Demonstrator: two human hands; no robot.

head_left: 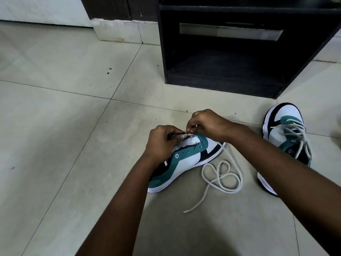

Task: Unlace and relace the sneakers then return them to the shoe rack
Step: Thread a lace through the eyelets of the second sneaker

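Your left hand (162, 143) grips the sneaker (186, 163) tongue; your right hand (206, 124) pinches the lace (221, 174) tip (slack trails toward five o'clock).

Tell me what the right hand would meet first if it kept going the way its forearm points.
Likely the left hand, gripping the teal-and-white unlaced sneaker; the right hand points up-left toward it, pinching the white lace. Depth is unclear.

We found the unlaced teal, white and black sneaker (186, 159) lying before the dark shoe rack (239, 52), its loose white lace (221, 176) coiled just beside it; the laced sneaker (287, 139) stood near the rack's right corner.
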